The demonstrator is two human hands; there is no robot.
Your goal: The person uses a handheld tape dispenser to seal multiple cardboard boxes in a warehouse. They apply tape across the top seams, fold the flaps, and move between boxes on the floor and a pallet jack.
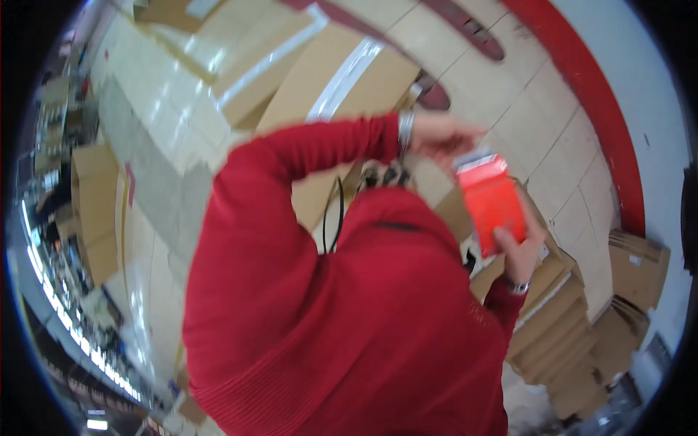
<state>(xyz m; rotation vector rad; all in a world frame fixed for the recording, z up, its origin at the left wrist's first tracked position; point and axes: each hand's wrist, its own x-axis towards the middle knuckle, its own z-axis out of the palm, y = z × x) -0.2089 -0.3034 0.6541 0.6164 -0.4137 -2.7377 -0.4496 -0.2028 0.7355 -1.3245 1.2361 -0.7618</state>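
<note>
My right hand [522, 251] grips the lower end of a flat, bright red packet [491, 203], its thumb lying across the front. The packet stands tilted, with a pale, shiny strip [476, 158] at its upper end. My left hand [440, 138] is beside that upper end, fingers stretched out and slightly blurred. Whether its lower fingers touch the packet I cannot tell. Both arms are in red sleeves, and each wrist has a metal band.
Large taped cardboard boxes [342, 73] stand ahead of me. Stacked flat cardboard [552, 312] lies at my right, with more cartons [636, 265] by the red-edged wall [607, 94]. An open carton [96, 211] stands far left on the tiled floor [465, 83]. A black cable [340, 211] hangs near my body.
</note>
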